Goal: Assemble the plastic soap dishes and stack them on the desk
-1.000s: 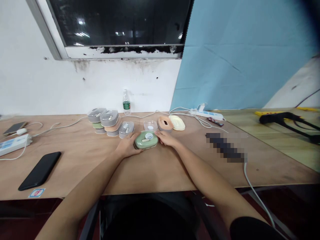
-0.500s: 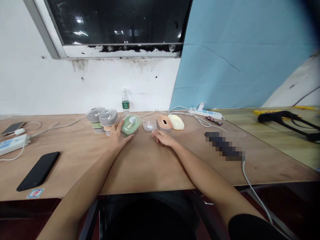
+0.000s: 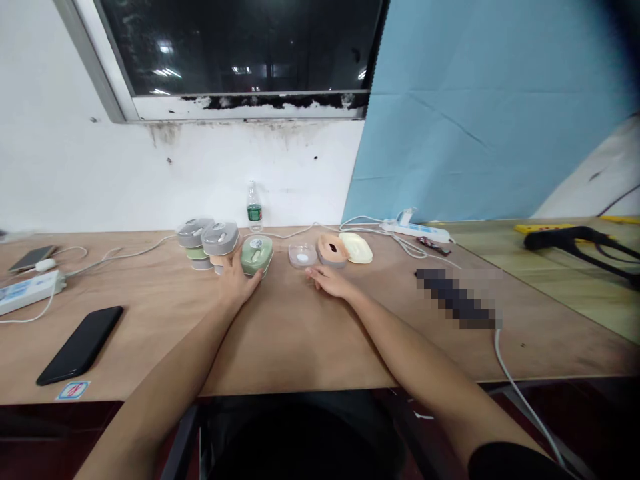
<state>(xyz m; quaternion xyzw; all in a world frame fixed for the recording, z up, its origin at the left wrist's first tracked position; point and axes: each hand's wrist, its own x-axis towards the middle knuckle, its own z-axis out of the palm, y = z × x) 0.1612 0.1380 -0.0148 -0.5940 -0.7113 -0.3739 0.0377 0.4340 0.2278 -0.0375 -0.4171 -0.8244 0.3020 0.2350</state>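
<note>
Left hand (image 3: 237, 284) clasps a glossy, rounded green plastic box (image 3: 258, 251); right hand (image 3: 331, 281), loosely curled, rests beside a clear plastic cover (image 3: 296, 256).

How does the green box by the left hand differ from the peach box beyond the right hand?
Cover: the green box has a clear cover with a round label; the peach box shows no such cover, and a dark spot marks its top.
Contact: the left hand touches the green box; the right hand does not hold the peach box.
Shared: both have rounded outlines and rest on the table.
</note>
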